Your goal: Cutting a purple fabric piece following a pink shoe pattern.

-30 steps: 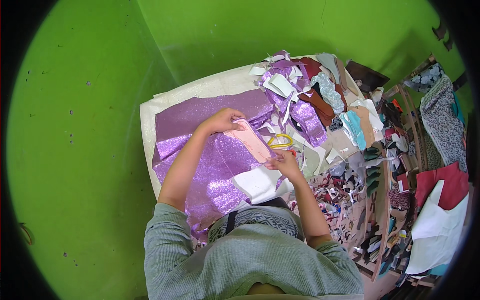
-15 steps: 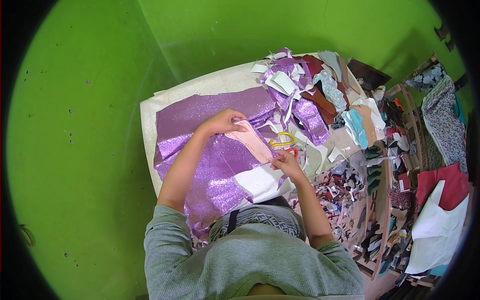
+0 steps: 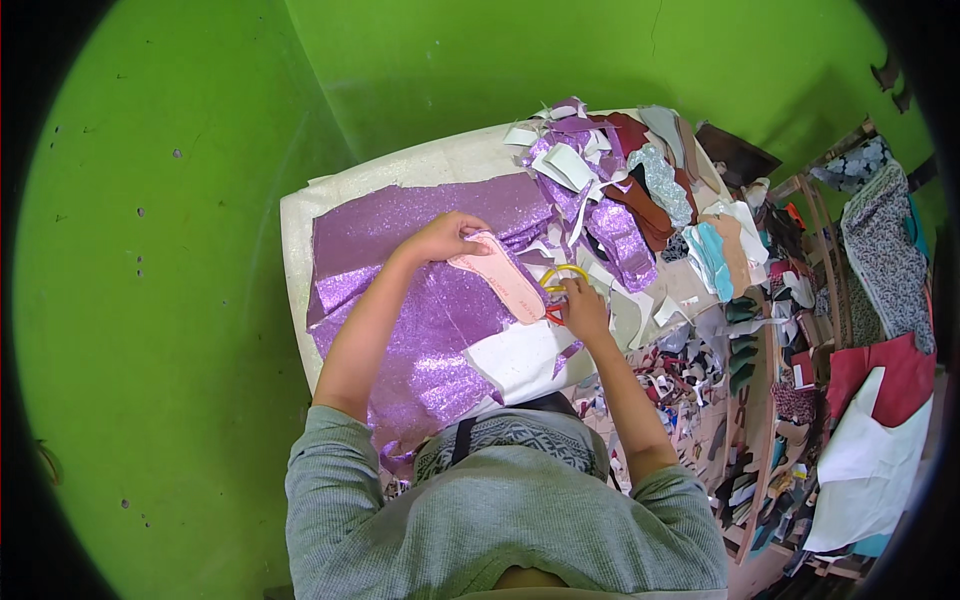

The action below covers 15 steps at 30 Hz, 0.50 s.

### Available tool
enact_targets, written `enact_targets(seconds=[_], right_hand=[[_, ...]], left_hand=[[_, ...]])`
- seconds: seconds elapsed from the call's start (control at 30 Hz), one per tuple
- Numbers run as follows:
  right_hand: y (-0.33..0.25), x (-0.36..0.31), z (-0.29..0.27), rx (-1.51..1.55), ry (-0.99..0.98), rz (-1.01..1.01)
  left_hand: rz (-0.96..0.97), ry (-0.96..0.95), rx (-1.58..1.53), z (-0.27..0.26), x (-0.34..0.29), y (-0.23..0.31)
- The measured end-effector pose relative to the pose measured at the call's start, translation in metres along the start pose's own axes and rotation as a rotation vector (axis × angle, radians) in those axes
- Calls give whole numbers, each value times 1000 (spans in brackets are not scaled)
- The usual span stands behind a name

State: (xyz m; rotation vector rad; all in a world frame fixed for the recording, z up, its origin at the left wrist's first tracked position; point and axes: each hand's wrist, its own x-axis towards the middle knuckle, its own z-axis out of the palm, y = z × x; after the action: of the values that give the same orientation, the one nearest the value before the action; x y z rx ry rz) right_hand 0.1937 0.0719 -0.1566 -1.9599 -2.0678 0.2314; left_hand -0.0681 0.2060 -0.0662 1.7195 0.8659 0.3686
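Note:
My left hand (image 3: 450, 238) pinches the far end of a pale pink insole-shaped piece (image 3: 505, 282) with reddish print, edged in purple glitter material. The piece is held over a large sheet of purple glitter fabric (image 3: 400, 335). By its near right end, my right hand (image 3: 585, 312) closes on a pair of scissors (image 3: 565, 269) with one yellow and one red handle loop. The blades cannot be made out. Below them lies a white piece of material (image 3: 513, 358), and a small purple scrap (image 3: 566, 356) hangs near the table's front edge.
Purple and white offcuts (image 3: 570, 165) pile up at the back of the pale table (image 3: 400, 170). Brown, silver and turquoise cut shapes (image 3: 710, 258) lie at its right. Scraps cover the floor (image 3: 670, 395). A wooden rack (image 3: 772, 400) with materials stands right; green walls (image 3: 180, 300) rise behind and left.
My right hand has let go of the insole piece's near end and moved right onto the scissors. My left hand keeps its hold at nearly the same spot.

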Motion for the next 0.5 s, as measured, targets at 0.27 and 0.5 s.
enact_targets(seconds=[0.27,0.5], right_hand=[[-3,22,3,-301,-138,-87],[2,17,-3,-323,-248,-125]], left_hand=[[37,63,-2,-6,-3,-9],[42,98,45,-5,-9,4]])
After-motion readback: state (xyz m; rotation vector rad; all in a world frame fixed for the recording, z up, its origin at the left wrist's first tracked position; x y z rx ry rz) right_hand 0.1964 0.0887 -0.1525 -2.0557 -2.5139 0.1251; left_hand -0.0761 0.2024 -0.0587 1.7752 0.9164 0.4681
